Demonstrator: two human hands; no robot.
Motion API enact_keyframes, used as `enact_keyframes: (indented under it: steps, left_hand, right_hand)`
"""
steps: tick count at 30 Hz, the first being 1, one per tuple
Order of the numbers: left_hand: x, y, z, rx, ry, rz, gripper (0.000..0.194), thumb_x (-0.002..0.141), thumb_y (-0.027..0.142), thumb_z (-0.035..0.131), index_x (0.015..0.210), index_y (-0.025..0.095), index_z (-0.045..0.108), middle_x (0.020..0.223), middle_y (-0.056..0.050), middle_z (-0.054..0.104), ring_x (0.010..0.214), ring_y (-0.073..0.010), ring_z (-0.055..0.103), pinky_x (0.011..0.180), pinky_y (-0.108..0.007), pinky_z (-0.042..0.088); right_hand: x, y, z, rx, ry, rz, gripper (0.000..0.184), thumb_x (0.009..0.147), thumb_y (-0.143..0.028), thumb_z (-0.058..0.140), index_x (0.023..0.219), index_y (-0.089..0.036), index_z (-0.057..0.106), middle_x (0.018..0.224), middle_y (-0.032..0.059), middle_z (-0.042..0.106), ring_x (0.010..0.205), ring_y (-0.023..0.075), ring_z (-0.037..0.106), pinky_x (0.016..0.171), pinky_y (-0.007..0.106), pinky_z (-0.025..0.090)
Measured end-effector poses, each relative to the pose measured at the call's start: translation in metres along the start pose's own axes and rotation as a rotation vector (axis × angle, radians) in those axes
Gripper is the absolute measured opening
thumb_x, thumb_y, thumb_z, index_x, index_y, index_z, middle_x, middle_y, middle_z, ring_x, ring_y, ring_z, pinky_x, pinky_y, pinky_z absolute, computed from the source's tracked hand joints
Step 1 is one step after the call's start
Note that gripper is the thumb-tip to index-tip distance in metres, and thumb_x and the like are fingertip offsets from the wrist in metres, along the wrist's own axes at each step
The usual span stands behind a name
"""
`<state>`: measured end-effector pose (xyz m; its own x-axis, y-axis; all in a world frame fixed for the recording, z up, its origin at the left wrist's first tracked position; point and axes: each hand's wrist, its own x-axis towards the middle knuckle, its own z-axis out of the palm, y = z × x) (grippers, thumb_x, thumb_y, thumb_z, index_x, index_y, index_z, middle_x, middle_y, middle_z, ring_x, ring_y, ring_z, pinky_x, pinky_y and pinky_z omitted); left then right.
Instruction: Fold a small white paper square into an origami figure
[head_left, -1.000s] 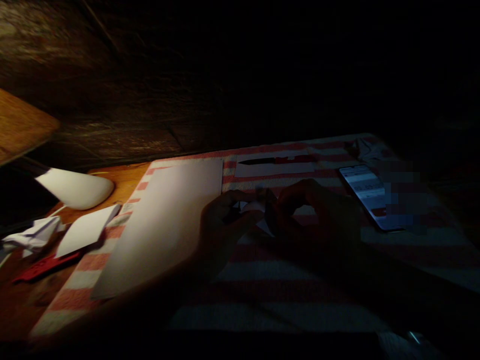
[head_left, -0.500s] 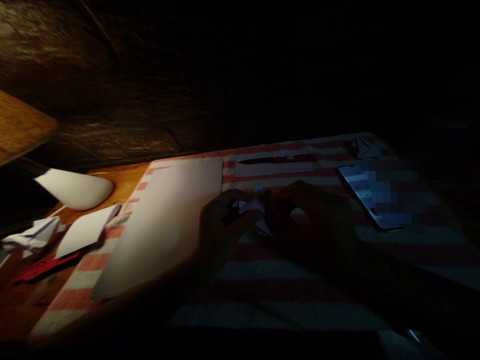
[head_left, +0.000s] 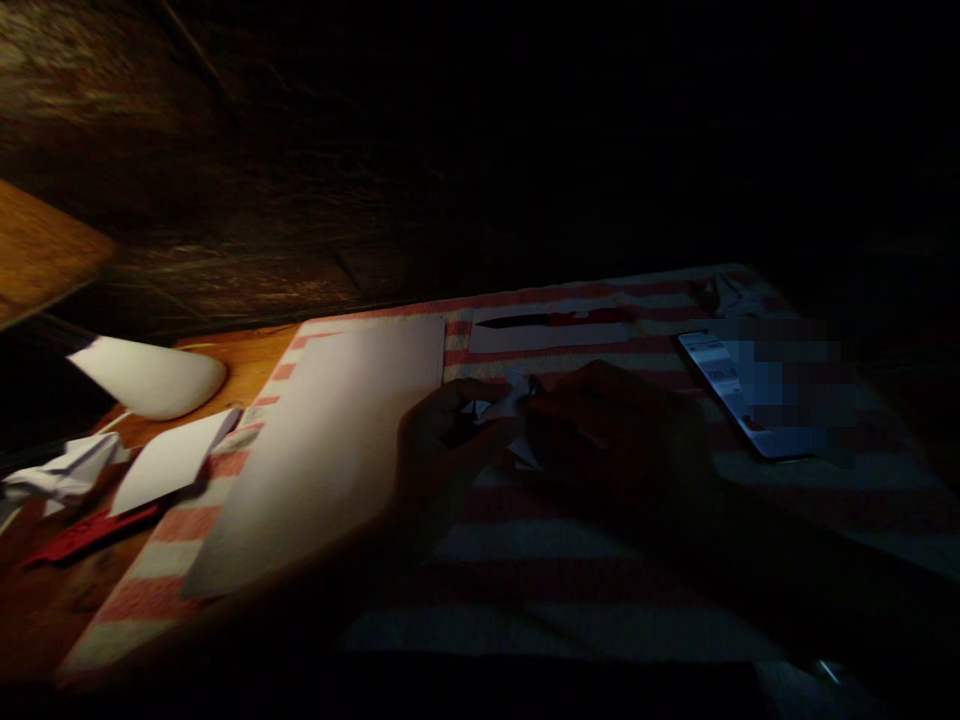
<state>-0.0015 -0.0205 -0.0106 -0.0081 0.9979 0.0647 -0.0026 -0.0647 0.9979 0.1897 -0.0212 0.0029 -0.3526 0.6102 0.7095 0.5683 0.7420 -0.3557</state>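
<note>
The scene is very dark. My left hand (head_left: 439,440) and my right hand (head_left: 622,425) meet over a red-and-white striped cloth (head_left: 525,560). Both pinch a small folded piece of white paper (head_left: 504,408) between their fingertips. The paper shows only in part, the rest is hidden by my fingers. A large white sheet (head_left: 337,440) lies just left of my left hand.
A lit phone (head_left: 731,385) lies right of my right hand. A dark pen or knife (head_left: 551,320) rests on a white strip at the back. On the wooden table to the left sit a white lamp base (head_left: 150,378), a white card (head_left: 176,455), crumpled paper (head_left: 64,475) and a red strip (head_left: 82,533).
My right hand's fingers have flattened and shifted slightly left over the folded paper. My left hand keeps its pinch in place.
</note>
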Motion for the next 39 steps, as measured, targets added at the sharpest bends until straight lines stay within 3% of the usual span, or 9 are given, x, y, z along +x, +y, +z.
enact_keyframes:
  steps: [19,24,28,31,36,39]
  left_hand:
    - [0.0000,-0.0030,-0.0005,-0.038,-0.010,-0.033,0.023,0.074,0.024,0.085,0.094,0.021,0.074,0.068,0.003,0.073,0.052,-0.0113,0.066,0.046,-0.018,0.054]
    - [0.0008,0.0030,0.0020,-0.005,0.000,0.009,0.017,0.074,0.020,0.083,0.088,0.021,0.074,0.078,0.000,0.078,0.057,-0.0120,0.069,0.051,-0.020,0.057]
    - [0.0010,0.0030,0.0026,0.007,0.007,0.045,0.016,0.072,0.018,0.083,0.086,0.020,0.075,0.086,-0.002,0.081,0.069,-0.0134,0.073,0.059,-0.020,0.059]
    - [0.0004,-0.0003,0.0016,0.006,0.007,0.058,0.016,0.074,0.019,0.083,0.089,0.020,0.076,0.088,-0.002,0.081,0.074,-0.0137,0.074,0.061,-0.019,0.060]
    - [0.0003,-0.0025,0.0008,-0.024,0.010,0.056,0.019,0.073,0.019,0.084,0.089,0.022,0.075,0.080,0.003,0.078,0.058,-0.0096,0.068,0.051,-0.017,0.056]
    - [0.0008,-0.0003,0.0014,-0.012,0.017,0.066,0.020,0.071,0.016,0.085,0.088,0.021,0.075,0.083,0.002,0.078,0.062,-0.0095,0.070,0.053,-0.015,0.056]
  right_hand:
    - [0.0004,0.0007,0.0023,0.062,-0.057,0.040,0.010,0.092,-0.015,0.065,0.095,-0.013,0.075,0.090,0.0072,0.070,0.072,0.0134,0.064,0.060,0.024,0.049]
    - [-0.0004,0.0007,0.0038,0.064,0.034,0.073,0.008,0.090,-0.013,0.066,0.096,-0.018,0.067,0.086,0.0026,0.072,0.072,0.0130,0.068,0.063,0.023,0.052]
    - [-0.0037,0.0013,0.0051,0.101,0.086,0.157,0.025,0.085,-0.018,0.073,0.104,-0.022,0.056,0.079,-0.0007,0.072,0.063,0.0142,0.068,0.052,0.022,0.048]
    - [-0.0044,0.0003,0.0042,0.109,0.038,0.185,0.023,0.088,-0.022,0.072,0.102,-0.022,0.054,0.079,0.0001,0.072,0.063,0.0157,0.069,0.050,0.023,0.046]
    - [-0.0023,-0.0014,0.0038,0.101,-0.038,0.193,0.017,0.089,-0.018,0.069,0.104,-0.021,0.061,0.085,0.0014,0.074,0.070,0.0148,0.070,0.060,0.024,0.049]
    - [-0.0018,-0.0008,0.0042,0.083,-0.032,0.177,0.016,0.088,-0.018,0.070,0.102,-0.020,0.063,0.086,0.0014,0.074,0.071,0.0142,0.069,0.060,0.024,0.049]
